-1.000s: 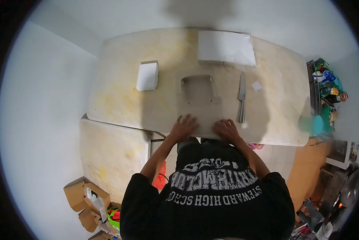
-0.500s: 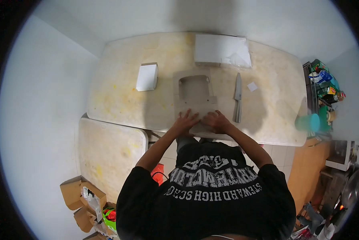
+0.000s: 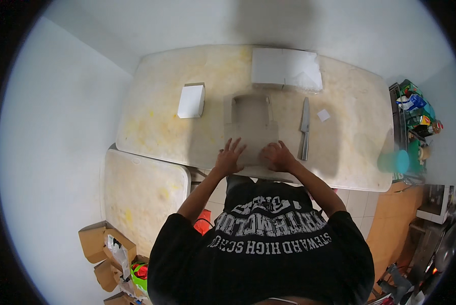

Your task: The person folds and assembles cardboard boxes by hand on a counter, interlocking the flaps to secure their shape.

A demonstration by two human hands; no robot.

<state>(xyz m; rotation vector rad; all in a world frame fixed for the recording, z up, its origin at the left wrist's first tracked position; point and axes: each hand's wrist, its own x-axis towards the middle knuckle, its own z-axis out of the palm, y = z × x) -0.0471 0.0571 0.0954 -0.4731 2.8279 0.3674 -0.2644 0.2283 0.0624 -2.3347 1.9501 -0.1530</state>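
Note:
An unfolded cardboard box blank point(image 3: 251, 133), greyish in my shadow, lies in front of me by the table's near edge. Its far end shows a dark, raised or cut outline with rounded corners. On its near left part rests my left hand point(image 3: 229, 158), fingers spread and holding nothing. My right hand point(image 3: 278, 156) presses on the near right part, its fingers bent but apart, with the tips against the cardboard. To the right of the blank, a kitchen knife point(image 3: 305, 128) lies with its blade pointing away from me.
A small white box point(image 3: 191, 101) stands at the left, a larger white box point(image 3: 284, 67) at the back. Beside the knife lies a small white square point(image 3: 323, 115). A turquoise cup point(image 3: 400, 161) is at the right edge. A lower table point(image 3: 141, 188) adjoins at left.
My hands have moved apart: the left fingers are more spread and slightly left, while the right hand shifted a little right. The whole view has shifted slightly.

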